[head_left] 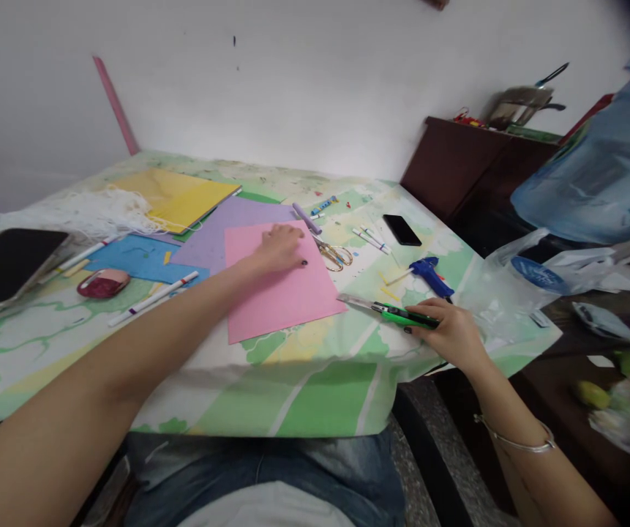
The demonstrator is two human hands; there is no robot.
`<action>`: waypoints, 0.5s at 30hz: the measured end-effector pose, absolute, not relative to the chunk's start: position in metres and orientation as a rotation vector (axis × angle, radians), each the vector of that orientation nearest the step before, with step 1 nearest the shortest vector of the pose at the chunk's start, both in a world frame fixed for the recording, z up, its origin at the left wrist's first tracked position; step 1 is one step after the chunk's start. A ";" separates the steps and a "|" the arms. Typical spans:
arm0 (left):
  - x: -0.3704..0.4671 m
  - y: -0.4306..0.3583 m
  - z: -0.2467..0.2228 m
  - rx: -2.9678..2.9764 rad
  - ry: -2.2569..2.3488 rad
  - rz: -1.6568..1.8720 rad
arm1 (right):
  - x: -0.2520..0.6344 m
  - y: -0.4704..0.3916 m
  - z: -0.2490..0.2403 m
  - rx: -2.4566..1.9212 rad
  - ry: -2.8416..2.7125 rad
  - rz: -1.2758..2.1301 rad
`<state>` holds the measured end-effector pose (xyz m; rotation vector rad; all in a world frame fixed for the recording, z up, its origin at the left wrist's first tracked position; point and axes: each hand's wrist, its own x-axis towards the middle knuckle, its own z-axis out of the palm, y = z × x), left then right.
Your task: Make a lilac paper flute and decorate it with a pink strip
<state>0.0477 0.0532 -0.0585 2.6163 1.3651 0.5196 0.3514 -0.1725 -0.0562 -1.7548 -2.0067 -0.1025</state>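
A pink sheet (287, 304) lies on the tablecloth, overlapping a purple sheet (216, 234). My left hand (280, 247) rests on the upper part of the pink sheet, fingers spread and slightly bent, holding nothing. In my right hand (451, 329) is a green and black utility knife (399, 315), gripped by its handle. Its blade is extended and points left, the tip beside the sheet's right corner. Gold-handled scissors (339, 255) lie just right of my left hand, partly hidden by the sheet. Above them is a purple marker-like stick (306, 218).
A blue glue gun (429, 277) and a black phone (402, 230) lie on the right. To the left are white cord (78, 212), yellow sheets (183, 194), blue felt (133, 256), a red oval case (104, 283) and a dark tablet (10, 265). A plastic bag (501, 293) hangs over the right edge.
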 end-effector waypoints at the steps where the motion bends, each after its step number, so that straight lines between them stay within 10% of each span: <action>1: 0.038 0.064 -0.059 2.591 1.544 0.457 | 0.352 -0.173 -0.058 -1.757 -1.997 -0.095; 15: -0.014 0.136 -0.048 2.324 1.783 0.073 | 0.351 -0.171 -0.083 -1.687 -1.777 -0.036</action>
